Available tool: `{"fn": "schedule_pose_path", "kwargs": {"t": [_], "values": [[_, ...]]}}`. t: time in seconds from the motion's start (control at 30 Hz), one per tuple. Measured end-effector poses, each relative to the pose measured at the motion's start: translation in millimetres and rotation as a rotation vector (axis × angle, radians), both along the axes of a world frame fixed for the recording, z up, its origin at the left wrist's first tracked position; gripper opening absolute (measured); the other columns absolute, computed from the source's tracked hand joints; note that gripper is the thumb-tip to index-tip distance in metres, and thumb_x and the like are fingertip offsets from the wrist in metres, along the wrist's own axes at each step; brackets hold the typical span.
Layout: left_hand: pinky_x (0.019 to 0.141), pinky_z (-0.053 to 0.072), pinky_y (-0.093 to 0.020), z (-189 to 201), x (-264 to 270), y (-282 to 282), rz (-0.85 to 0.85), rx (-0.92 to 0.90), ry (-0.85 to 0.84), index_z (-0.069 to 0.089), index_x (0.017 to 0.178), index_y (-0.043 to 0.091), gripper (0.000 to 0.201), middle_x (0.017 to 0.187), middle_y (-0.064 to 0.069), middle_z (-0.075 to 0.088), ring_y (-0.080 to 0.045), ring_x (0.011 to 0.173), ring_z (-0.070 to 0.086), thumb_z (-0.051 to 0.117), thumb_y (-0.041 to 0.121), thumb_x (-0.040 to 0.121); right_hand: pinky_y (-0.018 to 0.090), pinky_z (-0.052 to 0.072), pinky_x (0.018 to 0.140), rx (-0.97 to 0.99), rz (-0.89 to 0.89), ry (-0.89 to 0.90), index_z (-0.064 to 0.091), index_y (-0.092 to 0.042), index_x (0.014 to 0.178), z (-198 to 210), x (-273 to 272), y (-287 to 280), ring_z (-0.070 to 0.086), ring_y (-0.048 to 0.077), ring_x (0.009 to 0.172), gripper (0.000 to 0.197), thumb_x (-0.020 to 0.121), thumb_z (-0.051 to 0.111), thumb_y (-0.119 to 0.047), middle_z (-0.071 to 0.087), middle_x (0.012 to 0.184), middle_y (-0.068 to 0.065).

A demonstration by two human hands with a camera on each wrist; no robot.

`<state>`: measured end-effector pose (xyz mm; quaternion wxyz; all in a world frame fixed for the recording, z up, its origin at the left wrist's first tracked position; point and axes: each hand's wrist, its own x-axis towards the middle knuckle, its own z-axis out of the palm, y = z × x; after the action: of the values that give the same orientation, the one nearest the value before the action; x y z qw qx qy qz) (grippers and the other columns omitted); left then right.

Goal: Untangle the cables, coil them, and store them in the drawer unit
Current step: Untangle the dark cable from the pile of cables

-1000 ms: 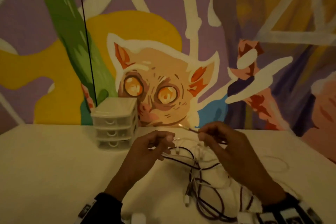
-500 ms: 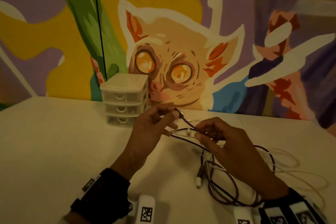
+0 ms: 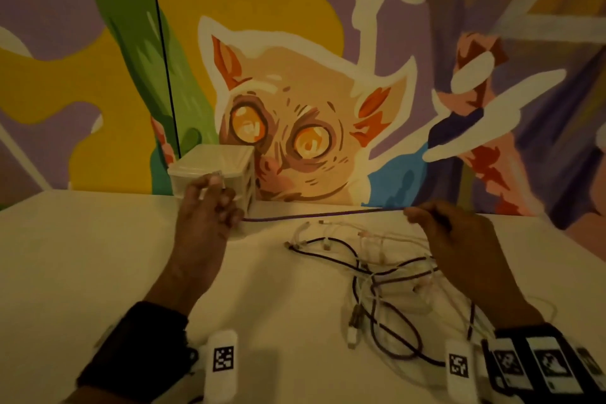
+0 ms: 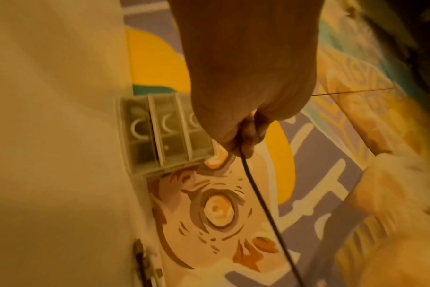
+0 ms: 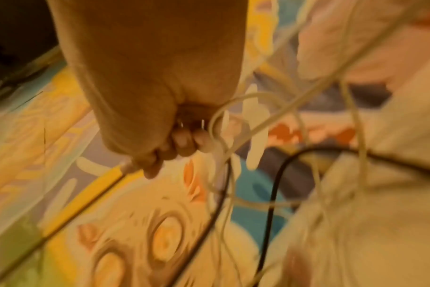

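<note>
Behind the tabletop [image 3: 98, 272] rises a painted wall mural [image 3: 295, 115] of a wide-eyed cat-like creature among yellow, green and purple shapes. Against that wall, at the tabletop's far edge, stands the small translucent drawer unit [image 3: 229, 164] with three stacked drawers, their curved handles plain in the left wrist view; all three look closed.

The left hand [image 3: 206, 207] is raised in front of the drawer unit, its fingers curled and pinching one end of the dark purple cable [image 3: 328, 215]. From there the cable runs taut and nearly level across to the right hand [image 3: 449, 233], whose fingers are curled round it too, so that a straight stretch hangs between the two hands above the tabletop. In the right wrist view the right hand's fingers also have pale cable strands looped just beside them; whether they grip those as well cannot be told.

Below and between the hands lies the tangle of cables [image 3: 377, 279], dark purple and white strands crossing and looping over one another on the tabletop, with several plug ends sticking out. Both wrists wear dark bands carrying white marker tags [image 3: 223, 359].
</note>
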<state>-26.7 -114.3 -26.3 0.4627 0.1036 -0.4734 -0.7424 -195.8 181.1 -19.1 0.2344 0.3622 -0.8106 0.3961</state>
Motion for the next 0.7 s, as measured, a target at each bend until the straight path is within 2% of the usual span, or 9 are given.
{"fn": "schedule_pose_path", "kwargs": {"t": [0.03,0.1,0.17,0.23,0.33,0.4,0.5,0.6,0.7], "values": [[0.059,0.039,-0.023,-2,-1,5,-0.014,-0.066,-0.047,0.060,0.104,0.024,0.011,0.074,0.007,0.053,-0.006,0.069,0.047,0.052,0.023,0.111,0.031,0.043,0.050,-0.105,-0.034,0.047,0.071,-0.027,0.091,2,-1,2,0.061,0.011,0.061,0.021,0.103,0.059,-0.040,0.062,0.058,-0.007],[0.064,0.038,-0.024,-7,-6,27,-0.095,-0.243,-0.140,0.066,0.104,0.029,0.011,0.083,0.010,0.061,-0.003,0.074,0.052,0.057,0.024,0.108,0.035,0.041,0.049,-0.186,0.011,-0.021,0.067,-0.023,0.095,1,8,-6,0.055,0.012,0.054,0.028,0.105,0.050,-0.043,0.056,0.054,-0.006],[0.069,0.046,-0.021,-10,-8,51,-0.197,-0.385,-0.241,0.072,0.107,0.036,0.012,0.091,0.012,0.066,0.001,0.079,0.058,0.066,0.027,0.102,0.032,0.040,0.046,-0.071,0.137,-0.155,0.063,-0.029,0.101,-5,21,-18,0.046,0.008,0.044,0.027,0.110,0.042,-0.042,0.053,0.052,-0.009],[0.075,0.049,-0.015,-11,-7,65,-0.278,-0.482,-0.314,0.072,0.120,0.031,0.023,0.096,-0.002,0.060,-0.002,0.082,0.059,0.070,0.033,0.097,0.020,0.033,0.048,0.077,0.243,-0.203,0.063,-0.032,0.103,-10,32,-23,0.043,0.006,0.044,0.025,0.111,0.040,-0.038,0.051,0.053,-0.012],[0.074,0.048,-0.011,-11,-5,72,-0.329,-0.602,-0.383,0.075,0.125,0.031,0.029,0.088,-0.007,0.049,-0.009,0.078,0.052,0.071,0.036,0.097,0.017,0.033,0.051,0.139,0.349,-0.228,0.065,-0.034,0.102,-8,41,-26,0.041,0.005,0.050,0.022,0.110,0.045,-0.039,0.049,0.056,-0.011],[0.073,0.047,-0.014,-13,-5,74,-0.338,-0.672,-0.403,0.078,0.122,0.033,0.024,0.079,-0.005,0.048,-0.008,0.075,0.050,0.071,0.037,0.099,0.019,0.037,0.052,0.117,0.418,-0.245,0.066,-0.036,0.101,-7,46,-26,0.044,0.007,0.053,0.020,0.109,0.047,-0.040,0.053,0.061,-0.007],[0.075,0.046,-0.018,-15,-5,72,-0.357,-0.776,-0.438,0.081,0.105,0.029,0.020,0.082,-0.009,0.061,-0.006,0.077,0.055,0.066,0.042,0.101,0.034,0.047,0.062,0.095,0.455,-0.250,0.066,-0.038,0.102,-8,49,-29,0.058,0.021,0.067,0.020,0.107,0.048,-0.045,0.065,0.076,-0.001],[0.072,0.045,-0.015,-11,-4,68,-0.275,-0.692,-0.430,0.075,0.091,0.025,0.027,0.081,0.010,0.066,0.003,0.073,0.056,0.061,0.046,0.101,0.030,0.049,0.065,0.130,0.426,-0.237,0.066,-0.039,0.099,-13,45,-30,0.061,0.016,0.071,0.019,0.105,0.051,-0.049,0.068,0.079,-0.005],[0.076,0.048,-0.025,-10,-3,50,-0.118,-0.484,-0.356,0.074,0.092,0.025,0.025,0.085,0.017,0.069,0.005,0.074,0.058,0.060,0.043,0.103,0.015,0.042,0.056,0.114,0.364,-0.269,0.069,-0.030,0.091,-14,37,-27,0.056,0.006,0.059,0.026,0.103,0.054,-0.048,0.063,0.064,-0.012]]}}
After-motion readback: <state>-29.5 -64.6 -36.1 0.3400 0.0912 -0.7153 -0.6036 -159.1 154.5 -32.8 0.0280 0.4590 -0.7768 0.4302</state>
